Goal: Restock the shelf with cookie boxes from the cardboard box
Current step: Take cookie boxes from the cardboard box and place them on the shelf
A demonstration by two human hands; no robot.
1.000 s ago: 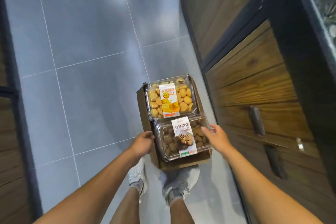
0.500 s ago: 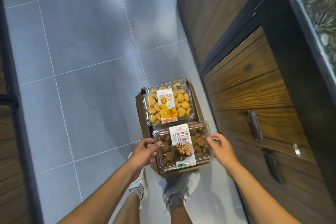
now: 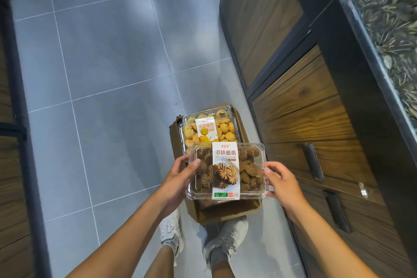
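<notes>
One cookie box (image 3: 226,171) higher: left hand (image 3: 178,179), right hand (image 3: 282,184)

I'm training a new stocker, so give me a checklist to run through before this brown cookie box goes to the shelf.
1. Grip: left hand and right hand hold opposite ends of the brown cookie box: ok.
2. Lid: looks closed, label band across it: ok.
3. Tilt: box roughly level: ok.
4. Clearance: it overlaps the yellow cookie box in the cardboard box, so it is above: ok.
5. Shelf space: no shelf in view: cannot tell.
</notes>
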